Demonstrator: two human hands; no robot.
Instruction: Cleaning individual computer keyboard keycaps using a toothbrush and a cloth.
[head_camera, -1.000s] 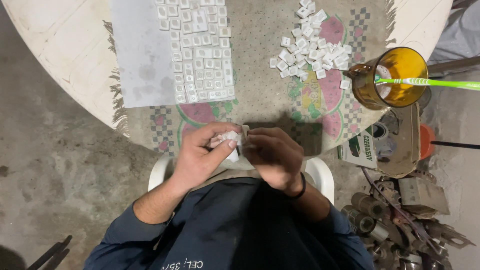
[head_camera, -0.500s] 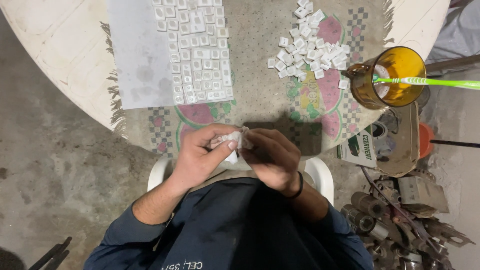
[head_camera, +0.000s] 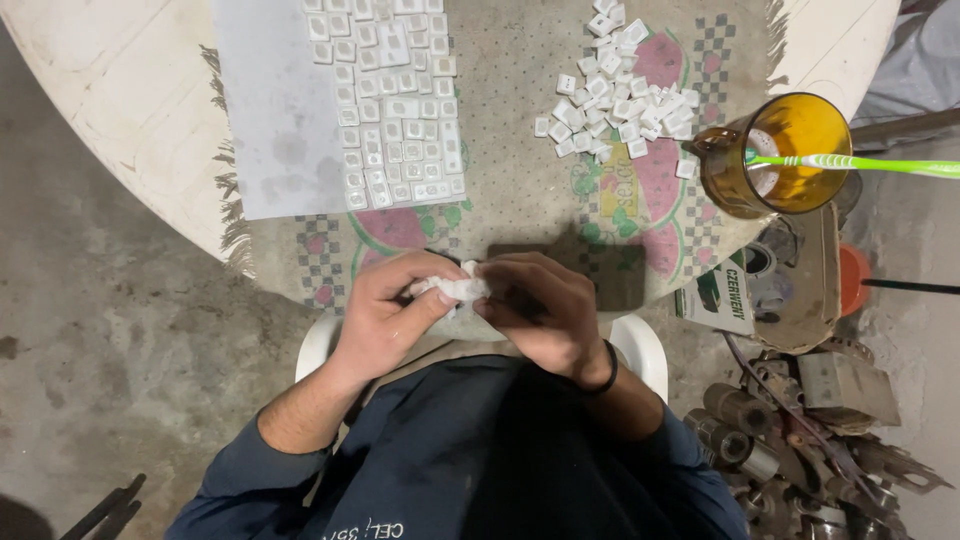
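Head view: left hand (head_camera: 385, 315) pinches crumpled white cloth (head_camera: 455, 289); right hand (head_camera: 540, 310) curled against it, its contents hidden. Tabletop (head_camera: 110, 90) edge beyond.

Both hands meet just below the near edge of the worktop (head_camera: 120, 120), over the person's lap. The left hand (head_camera: 385, 315) is curled, its thumb and fingers closed in a grip on a crumpled white tissue (head_camera: 455, 290). The right hand (head_camera: 545, 310) is bent at the wrist, knuckles up, fingertips pressed against the same tissue. Both forearms angle inward from dark blue sleeves pushed up from the wrists.
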